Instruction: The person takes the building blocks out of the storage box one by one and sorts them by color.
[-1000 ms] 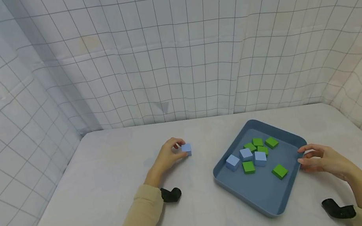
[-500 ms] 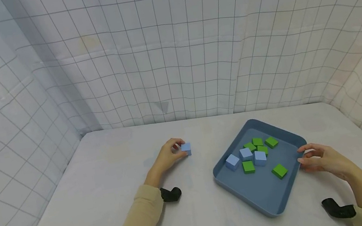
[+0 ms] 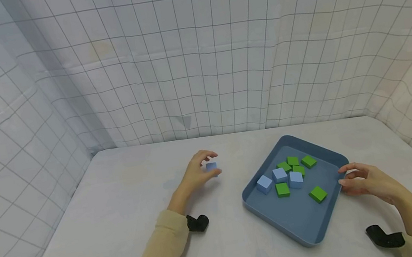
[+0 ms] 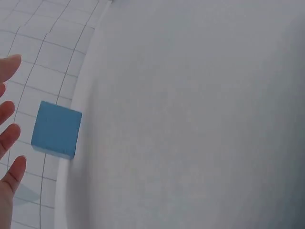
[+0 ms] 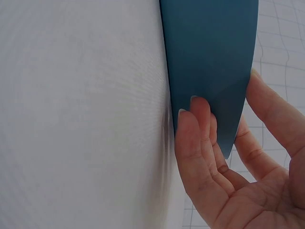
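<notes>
At the left of the head view, my left hand (image 3: 196, 174) curves around a light blue cube (image 3: 211, 166) on the white table. Thumb and fingers are spread, and in the left wrist view a gap shows between the fingertips (image 4: 10, 136) and the cube (image 4: 56, 129). My right hand (image 3: 371, 185) holds the right side of a blue-grey tray (image 3: 287, 221). In the right wrist view, several fingers lie along the tray's outer wall (image 5: 207, 57), with a fingertip at its rim. Inside the tray are several green blocks (image 3: 318, 194) and 3 light blue cubes (image 3: 295, 180).
White cloth walls (image 3: 202, 56) with a dark grid surround the table (image 3: 225, 243) at the back and sides. Black wrist mounts (image 3: 198, 223) stick out from both sleeves. Bare table lies between the left hand and the tray.
The left thumb and fingers have spread off the blue cube, and the hand has shifted slightly forward and right. The cube stays in place. Right hand and tray have hardly moved.
</notes>
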`<state>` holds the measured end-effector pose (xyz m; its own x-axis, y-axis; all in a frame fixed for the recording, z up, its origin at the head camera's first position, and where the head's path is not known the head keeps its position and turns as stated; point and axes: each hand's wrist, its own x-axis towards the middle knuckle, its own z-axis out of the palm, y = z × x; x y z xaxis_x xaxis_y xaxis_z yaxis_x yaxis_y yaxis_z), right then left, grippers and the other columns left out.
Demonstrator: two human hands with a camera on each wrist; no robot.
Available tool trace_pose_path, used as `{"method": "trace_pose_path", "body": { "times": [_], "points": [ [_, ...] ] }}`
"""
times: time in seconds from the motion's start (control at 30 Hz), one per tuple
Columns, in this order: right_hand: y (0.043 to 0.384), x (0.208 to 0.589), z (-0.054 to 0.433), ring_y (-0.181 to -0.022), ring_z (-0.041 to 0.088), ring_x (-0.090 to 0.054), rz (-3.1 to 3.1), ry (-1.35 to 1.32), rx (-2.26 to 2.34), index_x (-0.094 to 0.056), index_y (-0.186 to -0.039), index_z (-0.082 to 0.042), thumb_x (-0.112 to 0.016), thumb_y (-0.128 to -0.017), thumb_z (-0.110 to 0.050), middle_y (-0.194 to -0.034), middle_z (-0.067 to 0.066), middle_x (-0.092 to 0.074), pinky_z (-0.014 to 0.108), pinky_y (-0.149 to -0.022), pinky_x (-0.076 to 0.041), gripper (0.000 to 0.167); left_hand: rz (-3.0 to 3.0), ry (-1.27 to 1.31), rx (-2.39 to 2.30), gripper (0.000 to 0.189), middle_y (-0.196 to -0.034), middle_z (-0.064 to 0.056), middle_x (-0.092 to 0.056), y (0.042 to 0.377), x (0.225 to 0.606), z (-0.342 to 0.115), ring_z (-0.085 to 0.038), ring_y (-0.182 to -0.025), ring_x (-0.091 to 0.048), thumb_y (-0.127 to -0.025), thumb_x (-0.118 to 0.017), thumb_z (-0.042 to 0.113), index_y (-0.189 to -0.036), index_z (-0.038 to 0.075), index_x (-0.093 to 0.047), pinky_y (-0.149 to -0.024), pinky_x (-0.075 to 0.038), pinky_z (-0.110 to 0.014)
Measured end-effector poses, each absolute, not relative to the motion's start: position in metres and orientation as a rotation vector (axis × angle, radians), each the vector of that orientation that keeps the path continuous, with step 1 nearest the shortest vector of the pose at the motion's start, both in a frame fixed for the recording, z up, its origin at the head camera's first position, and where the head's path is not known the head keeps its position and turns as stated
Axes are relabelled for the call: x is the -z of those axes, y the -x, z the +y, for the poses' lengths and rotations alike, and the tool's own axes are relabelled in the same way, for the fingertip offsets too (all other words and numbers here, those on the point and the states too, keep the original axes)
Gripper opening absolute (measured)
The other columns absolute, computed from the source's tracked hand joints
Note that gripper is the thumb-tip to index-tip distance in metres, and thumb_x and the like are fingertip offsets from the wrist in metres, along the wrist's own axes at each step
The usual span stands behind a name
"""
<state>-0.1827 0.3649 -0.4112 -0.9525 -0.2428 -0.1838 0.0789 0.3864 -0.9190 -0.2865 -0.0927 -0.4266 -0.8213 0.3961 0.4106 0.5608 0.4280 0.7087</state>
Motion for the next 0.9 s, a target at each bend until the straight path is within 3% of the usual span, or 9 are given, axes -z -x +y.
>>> {"method": "trace_pose_path", "body": {
  "times": [0.17, 0.4, 0.7, 0.9],
  "points": [
    [0.182, 0.411, 0.365, -0.086, 0.014, -0.063, 2.352, 0.158, 1.606, -0.043, -0.12, 0.008, -0.061, -0.087, -0.01, -0.099, 0.012, -0.05, 0.031, -0.076, -0.053, 0.041, -2.486, 0.964, 1.383, 0.046, -0.112, -0.018, -0.055, 0.281, 0.419, -0.076, -0.033, -0.103, -0.048, -0.075, -0.075, 0.011, -0.115, 0.0, -0.056, -0.085, -0.04, -0.049],
    [0.181, 0.409, 0.364, -0.087, 0.014, -0.063, 2.355, 0.148, 1.6, -0.043, -0.12, 0.008, -0.062, -0.087, -0.011, -0.099, 0.011, -0.05, 0.03, -0.076, -0.052, 0.042, -2.474, 1.142, 1.392, 0.044, -0.114, -0.008, -0.057, 0.273, 0.417, -0.052, -0.029, -0.105, -0.048, -0.077, -0.074, 0.015, -0.117, 0.007, -0.056, -0.087, -0.039, -0.051],
    [0.181, 0.409, 0.363, -0.087, 0.014, -0.063, 2.343, 0.154, 1.608, -0.043, -0.119, 0.007, -0.062, -0.087, -0.01, -0.098, 0.011, -0.05, 0.031, -0.076, -0.052, 0.041, -2.48, 1.389, 1.303, 0.045, -0.116, -0.006, -0.058, 0.265, 0.417, -0.025, -0.021, -0.11, -0.048, -0.077, -0.074, 0.015, -0.117, 0.004, -0.057, -0.095, -0.038, -0.033],
    [0.182, 0.409, 0.363, -0.087, 0.015, -0.063, 2.34, 0.158, 1.613, -0.044, -0.119, 0.007, -0.061, -0.087, -0.01, -0.097, 0.012, -0.05, 0.031, -0.076, -0.052, 0.04, -2.576, 1.425, 1.191, 0.042, -0.119, -0.005, -0.054, 0.265, 0.419, -0.015, -0.02, -0.115, -0.044, -0.077, -0.074, 0.018, -0.116, 0.008, -0.059, -0.099, -0.034, -0.037]
  ]
}}
